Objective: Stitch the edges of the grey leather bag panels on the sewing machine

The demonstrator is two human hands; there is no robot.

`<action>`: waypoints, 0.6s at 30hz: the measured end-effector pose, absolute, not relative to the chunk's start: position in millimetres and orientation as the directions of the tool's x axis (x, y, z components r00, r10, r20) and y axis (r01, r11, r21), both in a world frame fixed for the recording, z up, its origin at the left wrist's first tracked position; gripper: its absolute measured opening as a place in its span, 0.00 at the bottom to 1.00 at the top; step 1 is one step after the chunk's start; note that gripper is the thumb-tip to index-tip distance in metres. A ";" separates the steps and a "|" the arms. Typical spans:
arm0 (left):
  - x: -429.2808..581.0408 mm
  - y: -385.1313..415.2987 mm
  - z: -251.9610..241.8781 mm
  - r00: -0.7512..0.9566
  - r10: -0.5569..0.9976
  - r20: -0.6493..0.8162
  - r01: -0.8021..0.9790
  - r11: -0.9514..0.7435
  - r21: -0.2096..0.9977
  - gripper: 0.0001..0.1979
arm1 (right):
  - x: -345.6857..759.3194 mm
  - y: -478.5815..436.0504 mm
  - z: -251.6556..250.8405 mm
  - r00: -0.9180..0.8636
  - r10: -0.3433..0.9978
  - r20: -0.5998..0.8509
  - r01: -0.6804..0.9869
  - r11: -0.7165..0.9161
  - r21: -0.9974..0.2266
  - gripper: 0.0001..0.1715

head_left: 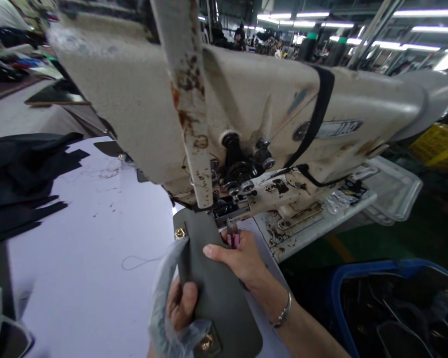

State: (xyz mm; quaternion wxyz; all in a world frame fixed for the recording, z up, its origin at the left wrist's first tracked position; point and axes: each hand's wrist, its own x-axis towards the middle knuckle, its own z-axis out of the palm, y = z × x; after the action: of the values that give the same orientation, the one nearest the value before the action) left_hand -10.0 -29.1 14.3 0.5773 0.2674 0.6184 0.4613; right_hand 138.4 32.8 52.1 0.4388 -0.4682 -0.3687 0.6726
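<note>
Just below the sewing machine (134, 99), grey panel (222, 291) sits over the white table (93, 278), far end by the needle area. Right hand (242, 256) pinches its right edge, pink snips (233, 239) in the same hand; left hand (181, 304) curls at the left edge, grip unclear. Gold fittings (179, 232) and wrapped handle (160, 293) look mounted, so likely done. Stitching left: can't tell.

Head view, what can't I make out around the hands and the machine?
All in the head view:
- Right hand: some fingers hidden behind the grey panel.
- Left hand: partly covered by the plastic-wrapped handle; its hold is unclear.
- Nameplate: partly covered by the black strap.
- Blue bin: cut off by the right and bottom edges; contents too dark to identify.
</note>
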 end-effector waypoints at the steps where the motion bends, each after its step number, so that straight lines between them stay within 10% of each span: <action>1: -8.1 -25.1 18.5 -0.124 0.849 -0.514 -0.181 0.490 0.853 0.39 | 138.9 33.5 51.5 -0.129 0.958 -0.255 -0.178 -0.276 -0.945 0.17; 6: 0.1 -4.7 30.3 0.112 0.795 -0.597 -0.158 0.607 0.779 0.28 | 139.8 34.0 48.6 -0.030 0.995 -0.099 0.066 -0.097 -0.993 0.08; 18: 7.6 1.8 22.2 0.048 0.799 -0.600 -0.364 0.573 0.734 0.25 | 177.6 23.7 45.4 -0.102 0.975 -0.199 0.143 -0.184 -0.973 0.18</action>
State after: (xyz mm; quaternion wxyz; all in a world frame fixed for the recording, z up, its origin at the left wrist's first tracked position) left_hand 7.6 1.8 22.2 0.6965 0.1977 0.5492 0.4174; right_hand 177.6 23.7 45.4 0.3852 -0.5482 -0.5096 0.5398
